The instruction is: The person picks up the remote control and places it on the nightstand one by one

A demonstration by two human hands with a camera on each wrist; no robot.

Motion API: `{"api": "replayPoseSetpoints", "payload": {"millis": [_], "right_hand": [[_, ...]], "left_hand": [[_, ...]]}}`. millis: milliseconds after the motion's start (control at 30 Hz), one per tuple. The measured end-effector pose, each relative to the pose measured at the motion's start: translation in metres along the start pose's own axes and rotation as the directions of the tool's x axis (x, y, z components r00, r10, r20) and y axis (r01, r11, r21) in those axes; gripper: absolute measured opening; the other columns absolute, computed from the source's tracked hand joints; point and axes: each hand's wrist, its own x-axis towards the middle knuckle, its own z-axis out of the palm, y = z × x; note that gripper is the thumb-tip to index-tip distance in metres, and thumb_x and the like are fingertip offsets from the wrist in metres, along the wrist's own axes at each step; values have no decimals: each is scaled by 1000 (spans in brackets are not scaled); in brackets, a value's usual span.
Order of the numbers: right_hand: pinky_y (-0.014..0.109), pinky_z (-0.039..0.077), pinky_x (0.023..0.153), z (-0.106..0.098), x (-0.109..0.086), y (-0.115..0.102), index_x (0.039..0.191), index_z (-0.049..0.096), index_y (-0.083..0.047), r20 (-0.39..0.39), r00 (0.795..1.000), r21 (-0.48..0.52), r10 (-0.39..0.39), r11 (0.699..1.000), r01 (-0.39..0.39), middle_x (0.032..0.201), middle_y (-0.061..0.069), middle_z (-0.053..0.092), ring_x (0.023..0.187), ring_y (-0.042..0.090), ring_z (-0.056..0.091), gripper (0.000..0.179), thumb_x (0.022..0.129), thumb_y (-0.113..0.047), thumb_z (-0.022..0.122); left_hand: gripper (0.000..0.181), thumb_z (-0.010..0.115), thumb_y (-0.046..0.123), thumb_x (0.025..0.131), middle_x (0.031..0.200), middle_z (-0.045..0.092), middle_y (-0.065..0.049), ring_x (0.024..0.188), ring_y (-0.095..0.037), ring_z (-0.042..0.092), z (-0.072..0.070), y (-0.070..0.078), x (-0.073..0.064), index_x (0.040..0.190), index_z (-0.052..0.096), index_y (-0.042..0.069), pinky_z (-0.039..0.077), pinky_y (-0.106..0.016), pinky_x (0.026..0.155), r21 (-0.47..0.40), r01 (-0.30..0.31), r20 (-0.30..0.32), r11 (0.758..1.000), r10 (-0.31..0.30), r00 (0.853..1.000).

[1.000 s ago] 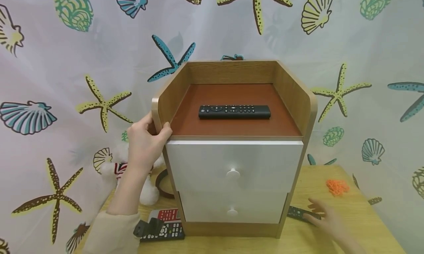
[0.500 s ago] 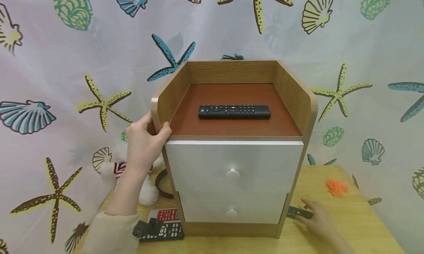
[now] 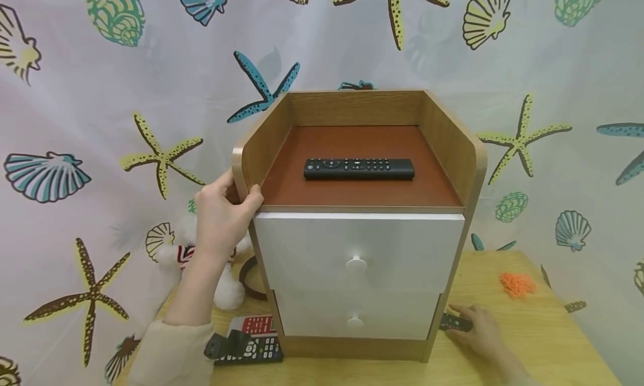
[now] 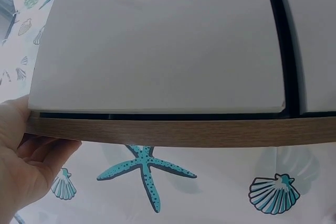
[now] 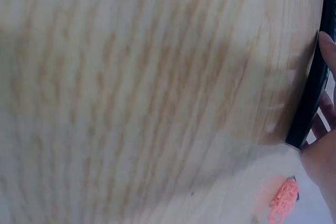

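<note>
In the head view, a small wooden cabinet (image 3: pixel 359 313) with two white drawers stands on the table. My left hand (image 3: pixel 221 221) grips the front edge of its left side panel, thumb in front and fingers behind. The left wrist view shows that hand (image 4: pixel 34 156) around the wooden edge (image 4: pixel 184 132). Low at the cabinet's right side, my right hand (image 3: pixel 480 333) holds a black remote control (image 3: pixel 455 323), its far end close to the cabinet. In the right wrist view, thumb and fingers lie on opposite sides of the remote (image 5: pixel 310 95).
Another black remote (image 3: pixel 359 169) lies on the cabinet's brown top. Left of the cabinet are a red-and-white calculator-like device (image 3: pixel 259 324), a black remote (image 3: pixel 261 349), a brown ring (image 3: pixel 246 277) and a white plush toy (image 3: pixel 228 291). An orange stringy bundle (image 3: pixel 518 284) lies at the right.
My right hand has moved left toward the cabinet and come over more of the black remote. The left hand keeps its grip on the side panel.
</note>
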Motion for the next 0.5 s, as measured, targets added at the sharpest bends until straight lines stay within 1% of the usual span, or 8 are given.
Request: {"api": "replayPoseSetpoints", "payload": {"millis": [167, 367, 500], "right_hand": [[51, 43, 76, 4, 0, -1, 119, 63, -11, 19, 1000, 17, 20, 1000, -20, 101, 14, 58, 93, 32, 50, 58, 69, -32, 80], [53, 42, 76, 7, 1, -2, 114, 66, -12, 18, 1000, 10, 21, 1000, -21, 102, 14, 58, 95, 35, 50, 50, 70, -33, 79], [49, 42, 75, 5, 0, -5, 111, 67, -11, 12, 1000, 22, 12, 1000, -12, 99, 13, 59, 92, 33, 50, 46, 70, -29, 80]], "left_hand": [[16, 61, 4, 81, 82, 71, -18, 59, 4, 56, 0, -1, 0, 95, 69, 0, 45, -10, 52, 0, -7, -2, 1000, 7, 1000], [17, 61, 4, 82, 84, 71, -18, 61, 6, 57, -1, 0, -1, 97, 69, 0, 46, -10, 54, -4, -6, 2, 1000, 6, 1000], [18, 61, 5, 82, 85, 72, -18, 62, 6, 58, -1, 0, 0, 97, 69, 0, 47, -10, 54, -5, -3, 5, 1000, 3, 1000]]}}
